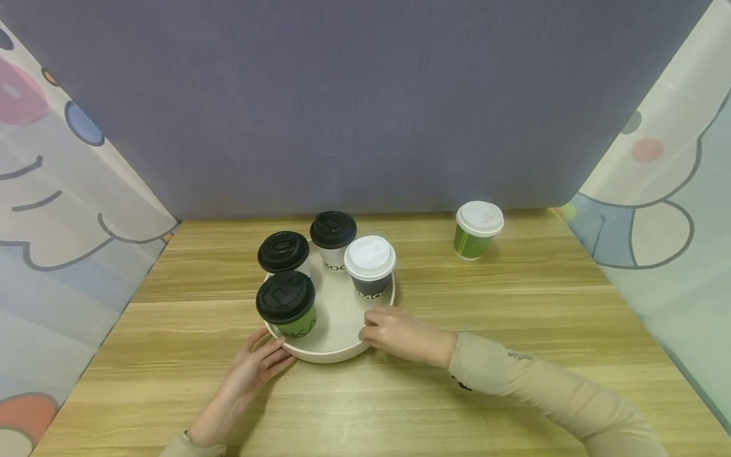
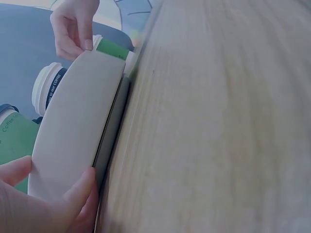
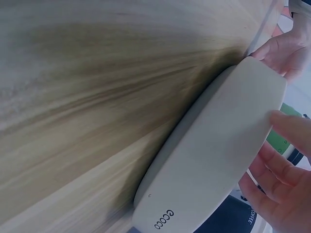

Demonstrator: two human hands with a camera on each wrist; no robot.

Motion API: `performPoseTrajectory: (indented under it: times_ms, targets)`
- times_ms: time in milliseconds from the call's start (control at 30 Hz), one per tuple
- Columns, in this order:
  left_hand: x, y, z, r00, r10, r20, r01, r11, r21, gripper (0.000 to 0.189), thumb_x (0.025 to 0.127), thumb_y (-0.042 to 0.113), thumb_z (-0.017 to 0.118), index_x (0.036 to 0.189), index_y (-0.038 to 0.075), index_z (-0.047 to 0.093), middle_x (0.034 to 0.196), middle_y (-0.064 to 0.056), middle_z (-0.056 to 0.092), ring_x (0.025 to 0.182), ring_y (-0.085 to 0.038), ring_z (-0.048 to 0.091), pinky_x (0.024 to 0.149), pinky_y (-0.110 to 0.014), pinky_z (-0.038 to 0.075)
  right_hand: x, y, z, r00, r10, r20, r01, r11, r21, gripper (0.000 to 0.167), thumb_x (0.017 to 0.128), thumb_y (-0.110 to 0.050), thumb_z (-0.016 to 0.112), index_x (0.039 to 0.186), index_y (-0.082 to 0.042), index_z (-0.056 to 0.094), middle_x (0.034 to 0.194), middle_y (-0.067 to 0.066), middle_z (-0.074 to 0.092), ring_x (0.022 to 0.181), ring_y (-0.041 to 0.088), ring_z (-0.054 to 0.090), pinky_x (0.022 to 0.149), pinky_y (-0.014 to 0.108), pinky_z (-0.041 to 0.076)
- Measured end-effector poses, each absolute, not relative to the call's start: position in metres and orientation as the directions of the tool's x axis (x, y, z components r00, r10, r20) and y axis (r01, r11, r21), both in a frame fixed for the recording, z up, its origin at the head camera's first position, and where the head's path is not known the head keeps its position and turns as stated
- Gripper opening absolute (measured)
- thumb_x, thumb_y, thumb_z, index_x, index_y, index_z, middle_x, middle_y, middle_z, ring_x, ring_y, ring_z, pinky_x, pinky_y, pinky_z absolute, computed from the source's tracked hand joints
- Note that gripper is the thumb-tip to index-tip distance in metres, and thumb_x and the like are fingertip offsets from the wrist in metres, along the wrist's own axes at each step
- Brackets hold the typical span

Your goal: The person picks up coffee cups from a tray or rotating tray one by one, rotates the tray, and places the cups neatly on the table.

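Note:
A round white tray [image 1: 337,317] sits on the table with lidded paper cups on it. At its front left stands a green cup with a black lid [image 1: 285,297]. Behind that is a white cup with a black lid [image 1: 283,251], and another black-lidded white cup [image 1: 333,230] is at the back. A dark cup with a white lid [image 1: 370,258] stands on the right side. My left hand [image 1: 254,365] holds the tray's front left edge, thumb at the rim and fingers low on the wall. My right hand [image 1: 402,330] pinches the front right rim, its fingers reaching inside.
A green cup with a white lid [image 1: 478,230] stands apart at the back right of the wooden table [image 1: 514,304]. A grey panel [image 1: 365,114] rises behind the table, and printed curtains [image 1: 63,190] hang at both sides.

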State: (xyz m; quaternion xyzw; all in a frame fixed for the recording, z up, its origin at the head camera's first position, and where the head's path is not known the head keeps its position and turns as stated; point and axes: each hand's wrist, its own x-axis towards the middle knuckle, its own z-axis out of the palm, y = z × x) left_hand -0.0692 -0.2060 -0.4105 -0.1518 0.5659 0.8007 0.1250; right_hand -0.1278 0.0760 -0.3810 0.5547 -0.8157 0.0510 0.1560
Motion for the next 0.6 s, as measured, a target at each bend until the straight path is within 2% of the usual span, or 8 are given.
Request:
performPoseTrajectory:
  times_ms: [400, 600]
  targets:
    - [-0.072, -0.206, -0.409, -0.911, 0.025, -0.412, -0.397, -0.329, 0.857, 0.07, 0.087, 0.005, 0.047, 0.138, -0.003, -0.001, 0.101, -0.01, 0.054, 0.093, -0.02, 0.057, 0.093, -0.038, 0.044, -0.128, 0.079, -0.379, -0.367, -0.876, 0.313, -0.909, 0.409, 0.078, 0.009, 0.075, -0.013, 0.063, 0.083, -0.018, 0.063, 0.077, -0.005, 0.048, 0.073, 0.01, 0.047, 0.064, 0.018, 0.046]
    - [-0.072, -0.207, -0.409, -0.917, 0.018, -0.397, -0.384, -0.304, 0.872, 0.067, 0.086, 0.006, 0.045, 0.137, -0.006, 0.003, 0.101, -0.011, 0.053, 0.092, -0.02, 0.057, 0.092, -0.037, 0.045, -0.133, 0.086, -0.383, -0.363, -0.87, 0.334, -0.91, 0.409, 0.076, 0.014, 0.073, -0.009, 0.065, 0.084, -0.017, 0.064, 0.079, -0.004, 0.049, 0.073, 0.011, 0.047, 0.065, 0.017, 0.046]
